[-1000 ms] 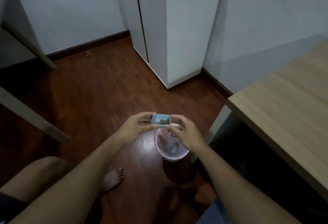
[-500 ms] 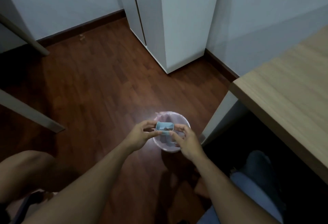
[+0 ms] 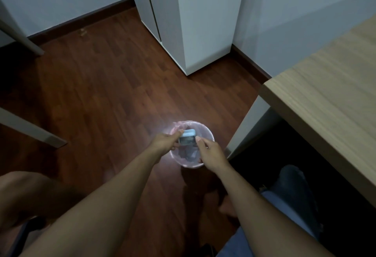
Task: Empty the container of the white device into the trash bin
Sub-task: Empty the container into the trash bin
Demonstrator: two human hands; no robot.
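As I watch from the head camera, a small pale-blue container (image 3: 187, 138) hangs directly above the open mouth of the trash bin (image 3: 209, 134), pinched between two bare hands. The left hand (image 3: 165, 142) closes thumb and fingertips on the container's left end; the right hand (image 3: 210, 152) meets its right end with its thumb tip, the other fingers curled loosely below, so I judge both hands to be gripping it, the left more firmly. The container's long axis runs across from one set of fingertips to the other, level with the bin's rim line, and its opening looks tipped toward me and downward, though blur keeps me from telling whether anything is left inside. The pink-lined bin sits just beyond and beneath the fingers, on the wooden floor (image 3: 101, 94), beside the leg of a desk (image 3: 325, 94). Both hands sit about equally near the bin; the tip, I judge, turns on rolling the container about that finger-to-finger axis so its contents drop inside the rim.
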